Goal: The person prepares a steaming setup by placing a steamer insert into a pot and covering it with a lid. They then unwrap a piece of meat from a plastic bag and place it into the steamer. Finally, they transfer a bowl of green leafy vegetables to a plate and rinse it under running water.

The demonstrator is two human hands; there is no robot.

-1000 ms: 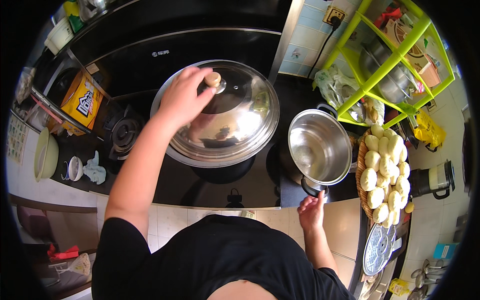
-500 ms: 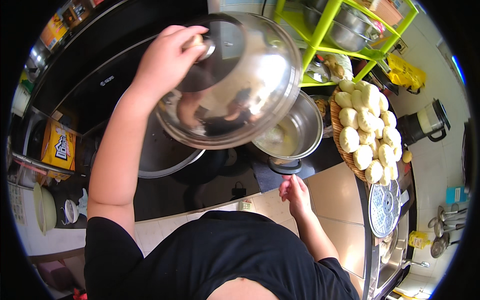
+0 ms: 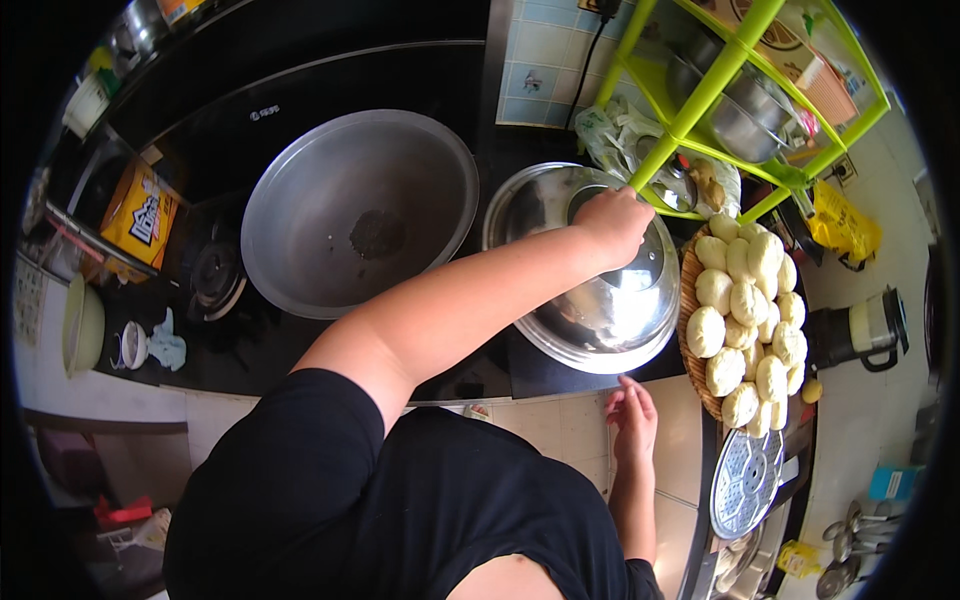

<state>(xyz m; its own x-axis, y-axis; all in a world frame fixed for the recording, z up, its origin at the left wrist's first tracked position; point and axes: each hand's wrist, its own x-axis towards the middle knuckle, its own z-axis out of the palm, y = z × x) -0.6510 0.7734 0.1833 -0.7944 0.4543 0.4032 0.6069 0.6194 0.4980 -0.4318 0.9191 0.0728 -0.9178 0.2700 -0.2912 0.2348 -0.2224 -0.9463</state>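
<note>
From my remote seat, I have the shiny domed lid point(image 3: 610, 335) over the counter point(image 3: 270, 370), in front of the person and a little to their right. The left hand point(image 3: 612, 230) is closed over the top of the lid, fingers curled down; what exactly they grip there is hidden from me. I cannot tell whether the lid rests on anything, since it covers whatever is beneath it.

The right hand point(image 3: 632, 415) is just below the lid's near edge, fingers loosely bent, and I see nothing held in it.

Left of the lid I make out a wide grey pan point(image 3: 330, 230), uncovered, with a dark patch and a few specks on its bottom. The left forearm passes across its near rim in my view. Right beside the lid, on its right, a woven tray point(image 3: 697, 365) carries a heap of pale rounded lumps point(image 3: 745, 300). Below that, to the lid's lower right, I find a metal plate point(image 3: 745, 485) full of holes.

Beyond the lid, toward its upper right, I see a green rack point(image 3: 690, 115) holding a metal bowl point(image 3: 750, 125), with a clear plastic bag point(image 3: 615, 140) near its foot. Far to the lid's left I have a burner point(image 3: 215, 275), a yellow box point(image 3: 140, 220), a pale blue cloth point(image 3: 167, 340) and a green bowl point(image 3: 85, 325).
</note>
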